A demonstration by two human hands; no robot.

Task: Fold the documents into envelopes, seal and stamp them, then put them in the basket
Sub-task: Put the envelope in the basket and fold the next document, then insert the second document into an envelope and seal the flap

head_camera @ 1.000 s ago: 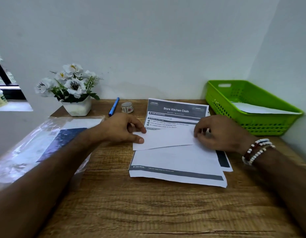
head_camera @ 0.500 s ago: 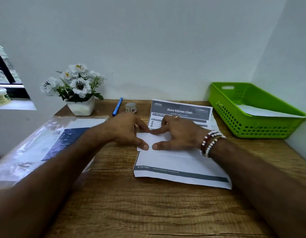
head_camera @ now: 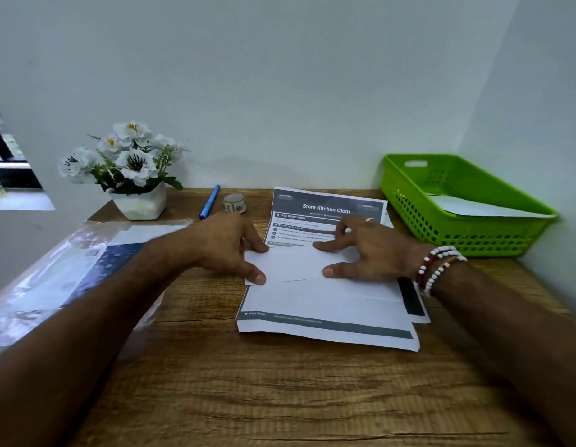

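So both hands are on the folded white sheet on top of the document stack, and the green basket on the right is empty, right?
No, the head view shows the green basket holding a white paper. The left hand and right hand do rest on the folded white sheet atop the document stack.

The basket point(head_camera: 474, 243) at the right of the frame is bright green, its walls a grid of small holes, and a white sheet point(head_camera: 480, 208) lies in it. The documents point(head_camera: 325, 304) at centre are white with dark grey bands carrying white lettering; the folded sheet point(head_camera: 296, 262) on top is plain white. The pen point(head_camera: 210, 201) is blue, the tape roll point(head_camera: 234, 203) pale with small reddish marks. The flowers point(head_camera: 125, 156) at left are white with dark centres and green leaves, in a white pot point(head_camera: 140, 204). The bracelets point(head_camera: 438, 269) are red, white and brown beads. The table point(head_camera: 280, 398) is brown wood grain.
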